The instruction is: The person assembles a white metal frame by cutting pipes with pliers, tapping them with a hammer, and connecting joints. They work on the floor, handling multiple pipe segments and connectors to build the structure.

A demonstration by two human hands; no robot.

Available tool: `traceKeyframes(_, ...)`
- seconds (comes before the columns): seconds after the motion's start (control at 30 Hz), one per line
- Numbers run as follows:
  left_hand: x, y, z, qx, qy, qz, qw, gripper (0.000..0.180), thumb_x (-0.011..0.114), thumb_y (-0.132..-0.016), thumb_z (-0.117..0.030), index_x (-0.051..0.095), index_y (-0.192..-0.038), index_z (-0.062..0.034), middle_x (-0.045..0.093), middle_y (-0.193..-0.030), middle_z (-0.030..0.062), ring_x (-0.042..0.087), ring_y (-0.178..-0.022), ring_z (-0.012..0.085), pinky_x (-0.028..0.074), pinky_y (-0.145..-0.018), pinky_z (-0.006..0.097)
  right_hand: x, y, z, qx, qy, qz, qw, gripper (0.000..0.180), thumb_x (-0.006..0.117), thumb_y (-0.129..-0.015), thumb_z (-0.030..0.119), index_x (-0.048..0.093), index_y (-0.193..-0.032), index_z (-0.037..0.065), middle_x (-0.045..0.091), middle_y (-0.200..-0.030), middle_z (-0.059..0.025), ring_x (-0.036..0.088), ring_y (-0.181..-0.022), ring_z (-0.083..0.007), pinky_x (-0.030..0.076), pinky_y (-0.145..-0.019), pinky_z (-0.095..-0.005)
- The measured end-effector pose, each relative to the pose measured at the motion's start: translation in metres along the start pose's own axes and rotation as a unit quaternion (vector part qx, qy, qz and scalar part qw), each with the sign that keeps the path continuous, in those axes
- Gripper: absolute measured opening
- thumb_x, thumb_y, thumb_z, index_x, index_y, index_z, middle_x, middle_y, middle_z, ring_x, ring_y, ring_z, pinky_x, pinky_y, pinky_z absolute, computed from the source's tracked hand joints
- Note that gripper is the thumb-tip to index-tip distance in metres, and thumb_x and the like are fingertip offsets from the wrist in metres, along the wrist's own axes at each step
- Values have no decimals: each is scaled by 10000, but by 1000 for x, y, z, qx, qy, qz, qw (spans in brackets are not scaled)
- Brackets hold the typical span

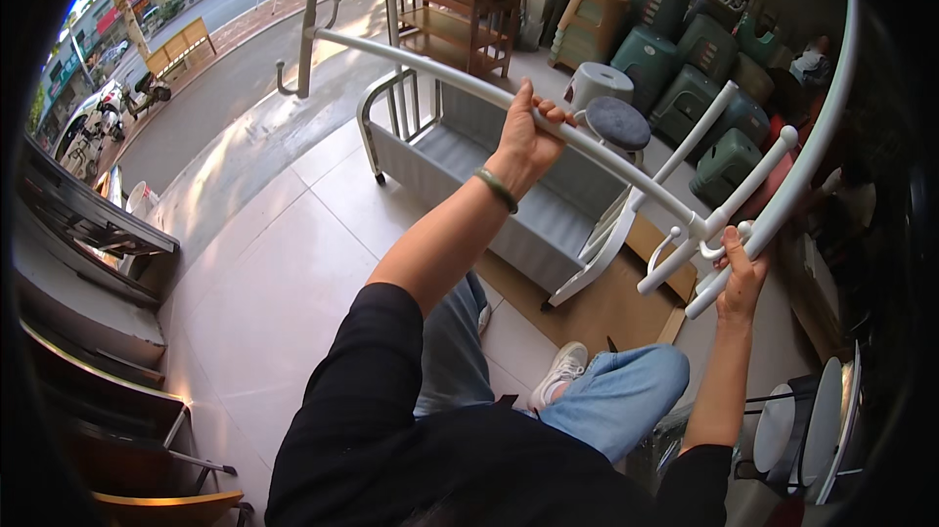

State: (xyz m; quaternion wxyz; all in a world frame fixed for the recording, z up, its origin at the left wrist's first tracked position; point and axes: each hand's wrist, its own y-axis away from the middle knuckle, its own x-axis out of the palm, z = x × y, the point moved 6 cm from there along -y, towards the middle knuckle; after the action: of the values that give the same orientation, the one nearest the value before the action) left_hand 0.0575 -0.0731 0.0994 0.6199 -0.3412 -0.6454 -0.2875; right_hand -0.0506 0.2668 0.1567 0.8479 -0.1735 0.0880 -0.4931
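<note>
A pale tiled floor (pixel 284 263) fills the lower left, running out to a sunlit pavement and street beyond the open shopfront. On it, past the person's knees, stands a long grey metal trolley (pixel 509 195) with a tubular rail at its far end; everything else sits around that trolley. Behind it, toward the street, is a brown wooden shelf table (pixel 460 14). To its right rise stacks of green and tan plastic stools (pixel 685 67), with a round grey-cushioned stool (pixel 616 126) just beside the trolley's right edge. A flat sheet of cardboard (pixel 597 307) lies on the floor against the trolley's near side.

Above the trolley the person holds a white metal coat stand (pixel 626 170) tilted nearly level, its long pole crossing from upper left to lower right. The left hand (pixel 528 136) is wrapped firmly around the pole over the trolley's far half, a green bangle (pixel 497 189) at the wrist. The right hand (pixel 740 278) grips a branch near the cluster of curved hooks, to the right of the trolley. The hands are well apart.

The pole's far end with its hooks blurs against the pavement. The right rim is dark, so the shelving there is hard to read, and a curved white tube (pixel 827 126) is cut off by the edge. Dark furniture at lower left is only partly in view.
</note>
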Motion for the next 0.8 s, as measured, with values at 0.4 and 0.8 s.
traceKeyframes(0.4,-60,-28,76,-178,-21,-123,976,360,587,-941,-382,459,-738,-113,509,-711,52,559,-741,221,510,-865,454,-27,-6,21,-57,193,-47,978,239,626,-882,40,514,-1093,40,509,-875,-7,475,-761,-76,397,-718,-220)
traceKeyframes(0.8,-95,-111,149,-359,55,15,932,159,638,-908,-226,617,-949,-75,639,-1043,109,576,-1125,285,413,-1065,424,-72,-127,7,97,30,55,993,370,604,-871,75,328,-1115,40,375,-855,-43,365,-659,-75,322,-600,-183)
